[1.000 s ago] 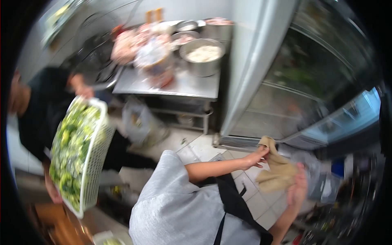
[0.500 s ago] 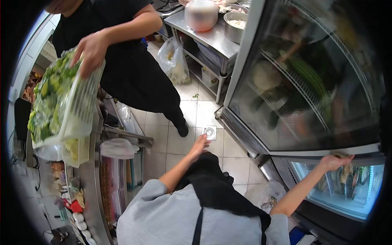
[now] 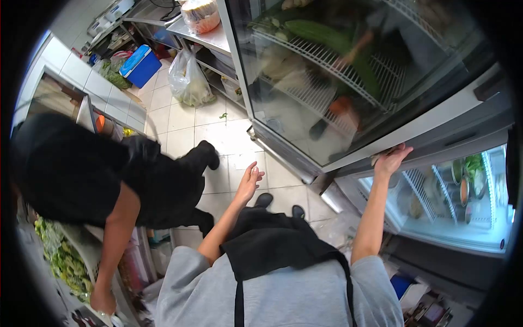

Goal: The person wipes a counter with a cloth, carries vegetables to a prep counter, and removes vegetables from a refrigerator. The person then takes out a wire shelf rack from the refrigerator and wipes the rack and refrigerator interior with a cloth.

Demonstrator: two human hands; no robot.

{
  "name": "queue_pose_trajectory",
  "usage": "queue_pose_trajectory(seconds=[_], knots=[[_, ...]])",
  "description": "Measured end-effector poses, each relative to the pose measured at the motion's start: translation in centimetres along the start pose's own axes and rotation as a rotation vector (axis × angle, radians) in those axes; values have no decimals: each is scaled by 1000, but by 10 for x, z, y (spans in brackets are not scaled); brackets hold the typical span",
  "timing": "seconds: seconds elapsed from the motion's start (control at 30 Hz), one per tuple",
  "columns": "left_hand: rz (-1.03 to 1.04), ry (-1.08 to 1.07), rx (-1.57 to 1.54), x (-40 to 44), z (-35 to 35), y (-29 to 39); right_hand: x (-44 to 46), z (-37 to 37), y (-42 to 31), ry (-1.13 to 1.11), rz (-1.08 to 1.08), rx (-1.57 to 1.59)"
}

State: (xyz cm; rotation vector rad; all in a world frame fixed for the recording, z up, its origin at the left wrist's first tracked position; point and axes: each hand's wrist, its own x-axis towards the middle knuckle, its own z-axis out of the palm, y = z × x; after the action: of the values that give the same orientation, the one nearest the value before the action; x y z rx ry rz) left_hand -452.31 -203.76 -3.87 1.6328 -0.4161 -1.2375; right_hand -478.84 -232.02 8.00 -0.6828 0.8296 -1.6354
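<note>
My right hand (image 3: 391, 159) is at the lower edge of a glass refrigerator door (image 3: 327, 155), its fingers hooked over the frame. A small beige patch shows by the fingers; I cannot make out what it is. The door stands open, and wire shelves with long green vegetables show in its glass, partly as reflections. Beyond it, the lit refrigerator interior (image 3: 430, 218) holds wire racks, round containers and leafy greens. My left hand (image 3: 250, 182) hangs over the tiled floor, fingers apart, with nothing in it.
A co-worker in black (image 3: 109, 169) passes on my left, one arm reaching down to a crate of cut green vegetables (image 3: 68, 256). Ahead are a clear plastic bag (image 3: 188, 79), a steel table (image 3: 212, 38) and a blue cooler box (image 3: 140, 66). Floor tiles (image 3: 180, 117) run between.
The co-worker has moved down along my left side, and the vegetable crate is lower. My view has shifted, showing more of the refrigerator's inside. My right hand stays on the door.
</note>
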Motion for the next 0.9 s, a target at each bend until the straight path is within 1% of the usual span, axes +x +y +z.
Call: queue_pose_trajectory(seconds=[0.03,0.07,0.1,0.13,0.2,0.33,0.4,0.43,0.5,0.53,0.6,0.67,0.7,0.73,0.8,0.87,0.9], knots=[[38,12,27,3,21,10,19,11,-7,-76,-60,27],[18,29,28,-10,41,7,22,7,-17,-126,-105,46],[29,53,-19,-10,61,15,38,25,-32,-194,-122,84],[37,70,-64,-23,75,7,38,35,-53,-255,-142,119],[36,76,-30,-46,88,-6,34,60,-84,-297,-211,70],[14,168,-67,-88,100,-24,48,71,-81,-204,-184,104],[13,221,-84,-104,96,-39,43,68,-81,-222,-156,145],[9,216,-72,-108,95,-42,44,69,-82,-234,-148,189],[10,203,-25,-109,98,-41,39,65,-81,-227,-171,149],[13,191,2,-107,101,-34,30,63,-82,-217,-167,124],[25,150,16,-100,108,-17,-1,59,-85,-220,-244,71],[87,55,87,-91,119,6,-45,50,-92,-210,-203,-43],[101,-10,99,-86,121,15,-66,46,-88,-229,-220,-30],[107,-24,117,-83,121,22,-88,37,-78,-252,-235,-23],[237,-104,167,-83,119,28,-128,8,-46,-360,-361,-327],[256,-125,138,-87,103,14,-175,-27,-9,-500,-111,-384],[315,-86,202,-91,91,2,-193,-47,15,-582,96,-448]])
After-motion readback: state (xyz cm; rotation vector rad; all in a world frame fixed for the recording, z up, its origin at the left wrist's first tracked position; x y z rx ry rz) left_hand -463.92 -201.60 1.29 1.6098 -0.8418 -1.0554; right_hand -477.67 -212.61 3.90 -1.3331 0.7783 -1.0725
